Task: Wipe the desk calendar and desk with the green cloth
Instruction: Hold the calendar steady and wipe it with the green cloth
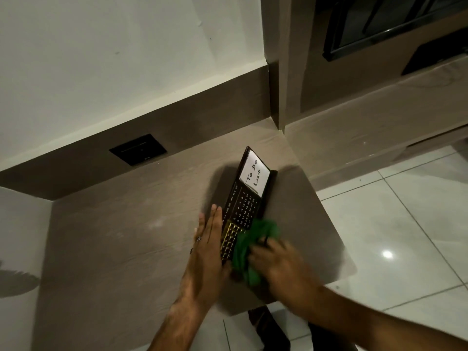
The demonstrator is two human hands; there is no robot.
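Observation:
A long dark desk calendar (244,203) stands tilted on the brown desk (121,249), with a white "To Do List" note at its far end and month and date marks along its face. My left hand (207,252) lies flat with straight fingers against the calendar's left side. My right hand (276,264), blurred, grips the bunched green cloth (249,249) and presses it on the near end of the calendar's face. The cloth hides that end.
A black wall socket (138,149) sits in the brown back panel behind the desk. The desk's right edge (336,239) drops to a glossy white tiled floor (395,224). A lower brown shelf (379,110) runs to the far right.

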